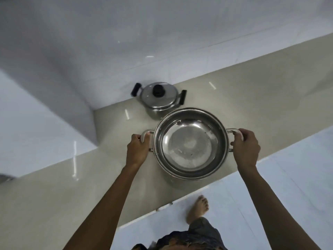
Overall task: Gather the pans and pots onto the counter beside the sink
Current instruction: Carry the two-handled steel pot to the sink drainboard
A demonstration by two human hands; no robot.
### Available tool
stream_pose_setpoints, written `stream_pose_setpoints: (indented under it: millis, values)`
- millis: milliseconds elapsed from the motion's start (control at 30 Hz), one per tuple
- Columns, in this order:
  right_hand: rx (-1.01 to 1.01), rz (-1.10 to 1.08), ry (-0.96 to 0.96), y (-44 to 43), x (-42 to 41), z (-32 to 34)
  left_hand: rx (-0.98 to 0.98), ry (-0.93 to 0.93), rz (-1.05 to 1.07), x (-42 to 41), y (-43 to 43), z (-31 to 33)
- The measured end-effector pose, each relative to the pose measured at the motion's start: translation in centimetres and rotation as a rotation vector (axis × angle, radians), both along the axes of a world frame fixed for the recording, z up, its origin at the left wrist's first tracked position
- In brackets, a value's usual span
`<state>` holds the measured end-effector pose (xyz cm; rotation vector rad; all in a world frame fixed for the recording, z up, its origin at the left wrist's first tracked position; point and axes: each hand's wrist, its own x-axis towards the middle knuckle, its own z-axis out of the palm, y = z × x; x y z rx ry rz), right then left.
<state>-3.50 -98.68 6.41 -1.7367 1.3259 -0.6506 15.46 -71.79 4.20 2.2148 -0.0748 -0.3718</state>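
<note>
- Dark clothing (189, 239) and a bare foot (198, 208) are seen nearest the lens, below the outstretched forearms, the foot on a pale floor (270, 204).
- An open steel pot (191, 143) is held between both hands, over the counter's near edge; whether it is resting or just lifted cannot be told.
- The left hand (137, 148) is closed around the pot's left loop handle (146, 137), and the right hand (246, 147) is wrapped over the right loop handle (234, 131).
- The pot is seen to be empty, with a shiny, slightly marked base; it is judged rigid and fairly light, yet bulky enough that two hands are warranted.
- Polished steel is judged slippery, so the loops, not the rim, are the sensible hold; level carrying is advised.
- Beyond the grip, just past the pot's far rim, a smaller lidded pot (158, 100) is stood against the wall, with a black knob (158, 90) and black side handles (136, 89).
- The counter (90, 177) is a glossy beige slab running past both sides of the grip; scraping or sliding on it is judged likely.
- Pale tiled wall (126, 42) is seen behind, with a boxed corner left of the grip.
- No sink can be clearly identified; only a dark blurred shape at the far left edge is visible.
</note>
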Motion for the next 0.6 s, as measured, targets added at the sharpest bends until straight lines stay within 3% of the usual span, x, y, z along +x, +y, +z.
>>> stream_pose_setpoints:
  millis: [133, 433, 600]
  values:
    - [0.036, 0.177, -0.054, 12.2, 2.2, 0.1, -0.002, -0.003, 0.197, -2.2, 15.3, 1.0]
    - [0.117, 0.856, -0.071, 43.4, 8.3, -0.3, 0.047, -0.058, 0.866, -14.9, 50.4, 3.6]
    - [0.177, 1.147, -0.050, 58.4, 10.8, 0.4, 0.009, -0.064, 1.144, -21.8, 62.9, 4.8]
